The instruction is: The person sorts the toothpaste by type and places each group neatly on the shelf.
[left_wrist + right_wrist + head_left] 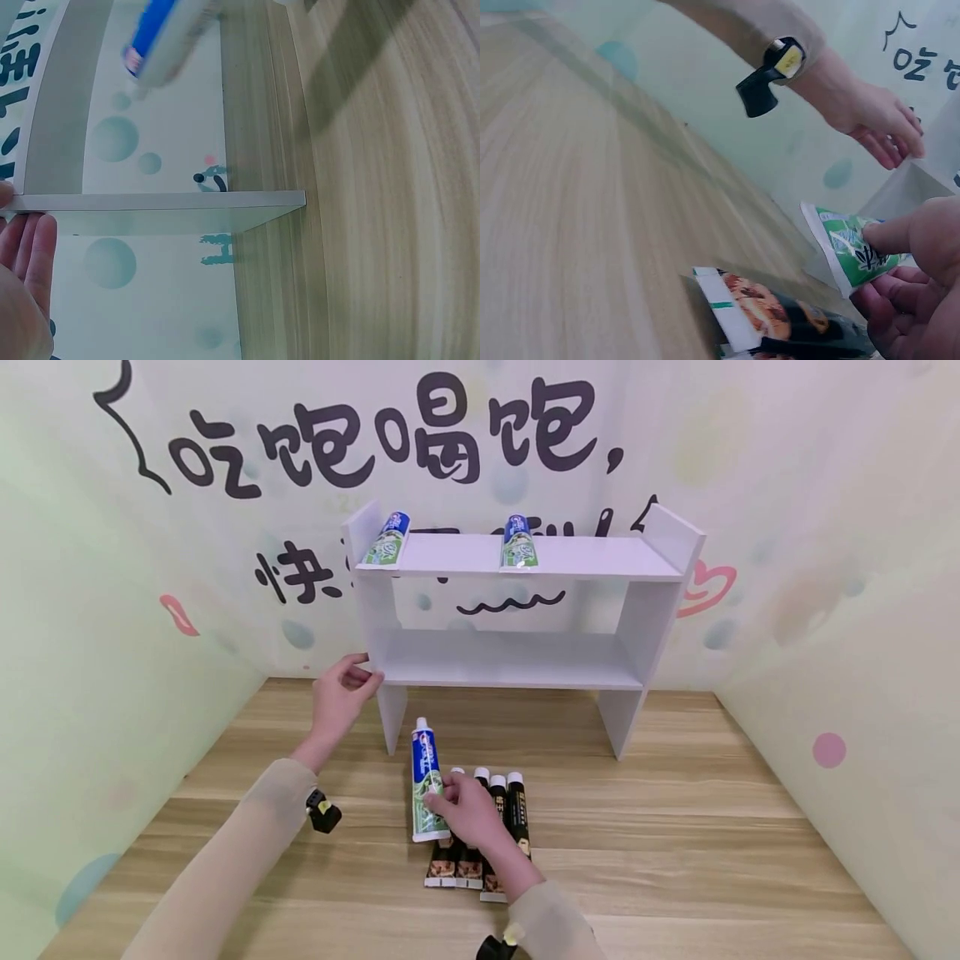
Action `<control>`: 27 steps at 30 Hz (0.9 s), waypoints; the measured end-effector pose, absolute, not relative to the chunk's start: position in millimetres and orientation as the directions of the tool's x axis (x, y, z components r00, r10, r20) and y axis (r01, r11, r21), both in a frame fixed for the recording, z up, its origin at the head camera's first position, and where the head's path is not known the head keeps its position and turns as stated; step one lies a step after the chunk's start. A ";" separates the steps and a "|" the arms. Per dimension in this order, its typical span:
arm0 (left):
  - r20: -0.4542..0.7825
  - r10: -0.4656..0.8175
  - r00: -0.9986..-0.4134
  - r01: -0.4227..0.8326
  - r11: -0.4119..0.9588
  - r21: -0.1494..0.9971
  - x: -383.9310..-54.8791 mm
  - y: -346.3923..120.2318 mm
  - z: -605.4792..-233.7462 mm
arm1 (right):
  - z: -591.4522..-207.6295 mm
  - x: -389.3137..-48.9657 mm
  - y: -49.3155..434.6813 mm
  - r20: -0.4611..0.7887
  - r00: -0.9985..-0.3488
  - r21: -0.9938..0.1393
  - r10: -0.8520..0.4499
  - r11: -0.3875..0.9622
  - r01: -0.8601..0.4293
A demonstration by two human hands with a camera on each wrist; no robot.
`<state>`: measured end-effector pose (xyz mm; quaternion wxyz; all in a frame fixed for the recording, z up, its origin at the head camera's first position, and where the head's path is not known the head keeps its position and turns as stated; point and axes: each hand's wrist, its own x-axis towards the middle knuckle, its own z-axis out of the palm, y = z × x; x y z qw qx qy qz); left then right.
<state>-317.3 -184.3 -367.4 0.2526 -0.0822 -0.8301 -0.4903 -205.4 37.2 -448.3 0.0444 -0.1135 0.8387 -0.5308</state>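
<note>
— While the right fingers (904, 294) pinch one blue-green tube (424, 760), what step is in hand?
— Transfer, apparently: tube held aloft, dark tubes (517, 810) beneath those fingers. Left fingers (41, 255): gripping the shelf (510, 660). Next move, presumably: lift above left fingers, onto top board (457, 553).

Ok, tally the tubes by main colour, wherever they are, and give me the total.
Blue-and-green tubes: 3 (2 on the top of the shelf unit, 1 in the right hand)
Black tubes: 4 (all on the table)
Total: 7
</note>
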 end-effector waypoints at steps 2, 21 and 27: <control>0.500 -0.111 -0.859 0.385 0.503 0.774 -316.9 -184.1 -367.4 | -446.4 -206.4 40.7 0.052 -0.968 -0.929 -0.245 0.344 -0.137; 0.512 -0.118 -0.851 0.387 0.517 0.763 -316.1 -183.3 -367.0 | -430.0 -196.2 67.6 -0.042 -0.920 -0.998 -0.390 -0.033 0.059; 0.522 -0.114 -0.845 0.399 0.513 0.760 -316.6 -183.3 -367.4 | -426.5 -191.8 76.4 -0.046 -0.904 -0.997 -0.425 -0.038 0.068</control>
